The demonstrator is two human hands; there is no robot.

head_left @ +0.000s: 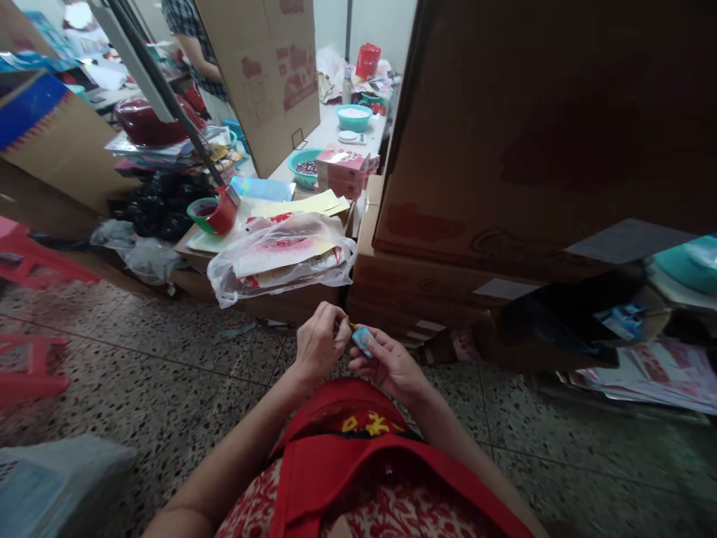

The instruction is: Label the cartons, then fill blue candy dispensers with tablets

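Between the thumb and fingers of my right hand (pixel 389 366) is a small light-blue packet (pixel 364 340), held in front of my red apron (pixel 347 411). My left hand (pixel 322 340) is closed in a pinch right beside it, at a thin yellowish strip (pixel 351 323) near the packet's upper left end. The strip is too small to make out clearly. Just beyond my hands, a clear plastic bag (pixel 280 258) with printed papers in it lies on a carton.
A tape dispenser (pixel 216 213) sits behind the bag. Large brown cartons (pixel 538 134) rise at the right. Teal bowls (pixel 354 117) and pink boxes (pixel 341 168) stand on the far table. Red stools (pixel 33 366) are at left. Another person (pixel 199 60) stands at the back.
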